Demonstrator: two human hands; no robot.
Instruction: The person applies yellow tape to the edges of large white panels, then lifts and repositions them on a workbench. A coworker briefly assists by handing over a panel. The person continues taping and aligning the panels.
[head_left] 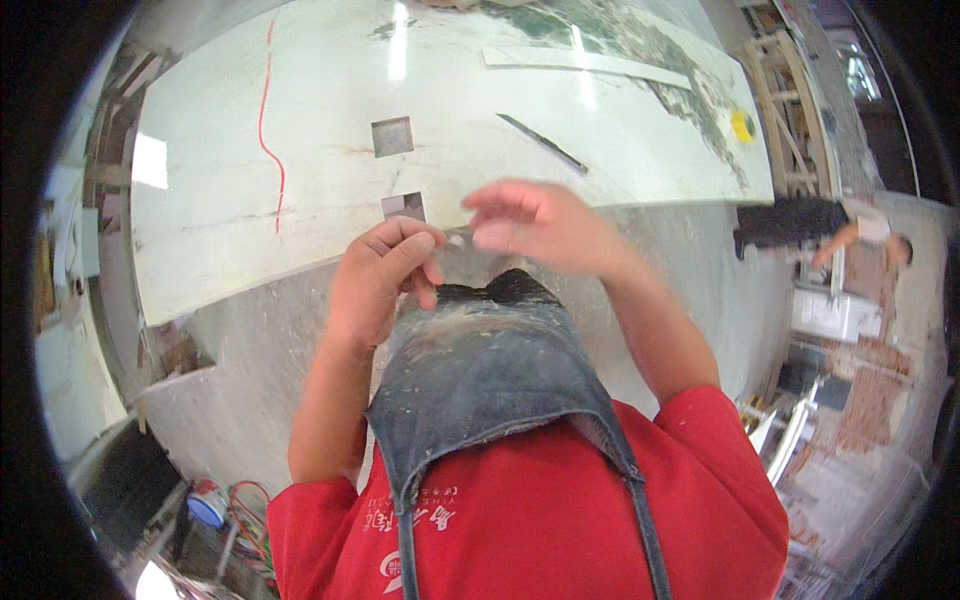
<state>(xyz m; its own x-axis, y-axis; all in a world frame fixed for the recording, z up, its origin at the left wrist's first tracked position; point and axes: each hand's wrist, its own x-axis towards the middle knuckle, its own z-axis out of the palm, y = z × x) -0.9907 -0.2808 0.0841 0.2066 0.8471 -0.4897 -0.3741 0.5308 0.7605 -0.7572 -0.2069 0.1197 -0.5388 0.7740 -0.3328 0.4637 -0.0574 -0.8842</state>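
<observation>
In front of my apron (490,365), my left hand (385,270) is closed, its fingers curled in toward the thumb. What it pinches, if anything, I cannot make out. A small pale piece (457,241) shows in the gap between the hands; whether either hand touches it is unclear. My right hand (540,225) is slightly blurred, its fingers stretched left and apart from the thumb, with nothing visible in them. Just beyond both hands lies a glossy white stone slab (330,90) with green veining and two square cutouts. A dark slim knife (543,143) rests on it.
A long white strip (585,65) and a yellow tape roll (742,126) lie on the slab's right part. A wavy red line (264,130) marks its left. Wooden framing (785,100) stands at right; farther off is another person (800,225). A bucket (207,503) sits lower left.
</observation>
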